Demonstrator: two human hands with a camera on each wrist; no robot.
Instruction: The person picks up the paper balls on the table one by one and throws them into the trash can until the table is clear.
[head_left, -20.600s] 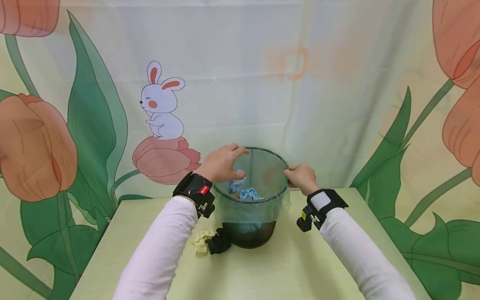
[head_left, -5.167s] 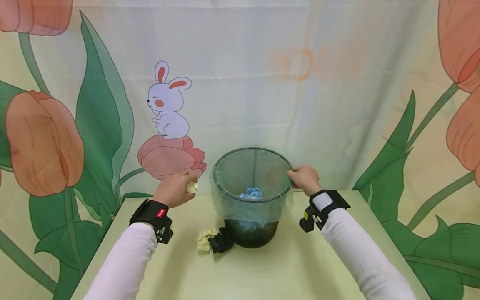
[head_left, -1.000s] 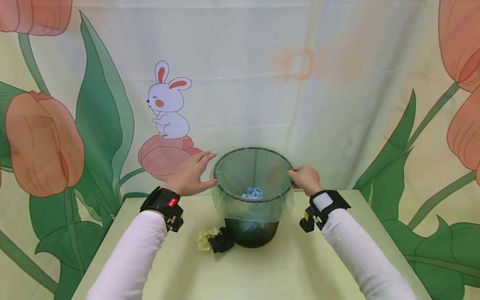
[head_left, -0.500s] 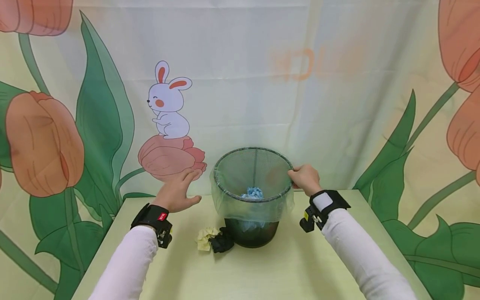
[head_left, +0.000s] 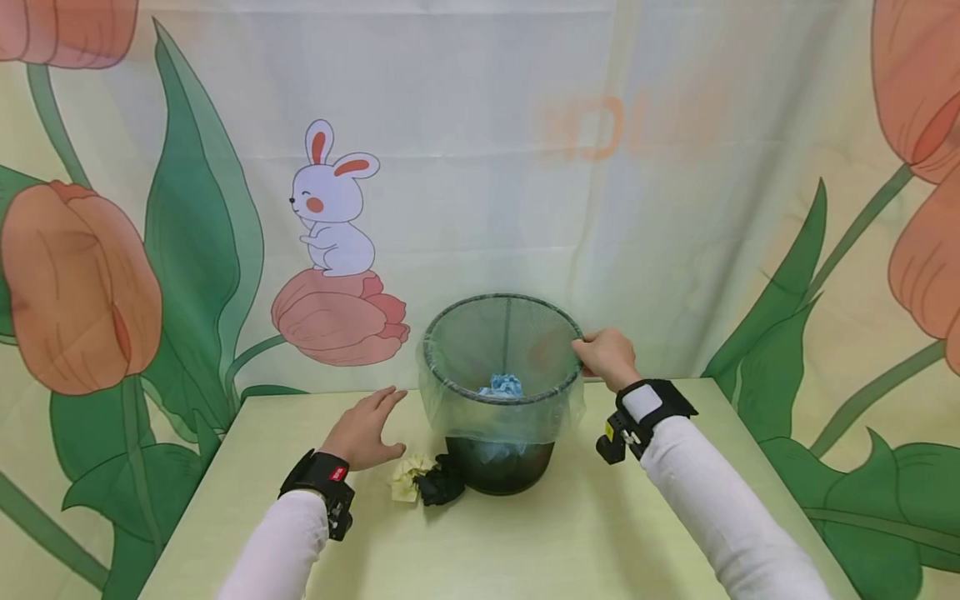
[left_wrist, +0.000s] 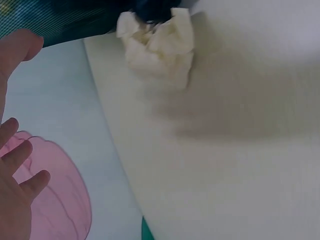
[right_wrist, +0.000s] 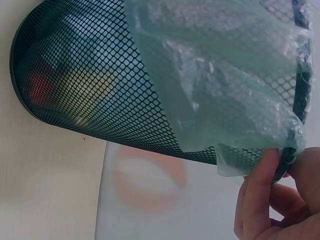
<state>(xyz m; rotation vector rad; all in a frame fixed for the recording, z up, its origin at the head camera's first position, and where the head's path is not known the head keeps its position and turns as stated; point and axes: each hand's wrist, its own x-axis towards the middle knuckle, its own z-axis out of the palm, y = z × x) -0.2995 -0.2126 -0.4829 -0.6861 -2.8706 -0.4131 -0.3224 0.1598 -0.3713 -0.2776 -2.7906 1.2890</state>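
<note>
A dark mesh wastebasket (head_left: 501,471) stands upright on the table, lined with a thin greenish plastic bag (head_left: 491,421) folded over its rim. Inside lies crumpled blue paper (head_left: 501,386); red and yellow shapes show through the mesh in the right wrist view. My right hand (head_left: 609,357) pinches the rim and bag edge on the right side, thumb and fingers around it (right_wrist: 280,200). My left hand (head_left: 363,433) is spread and holds nothing, just left of a crumpled pale yellow paper ball (head_left: 407,479). A crumpled black paper ball (head_left: 441,481) lies between that one and the basket.
The pale table (head_left: 525,550) ends at the back against a curtain (head_left: 465,167) printed with tulips and a rabbit. Both wrists wear black straps with small cameras.
My left hand let go of a pale yellow paper piece seen in it earlier, then moved back from the basket rim and down toward the paper balls. My right hand keeps its hold.
</note>
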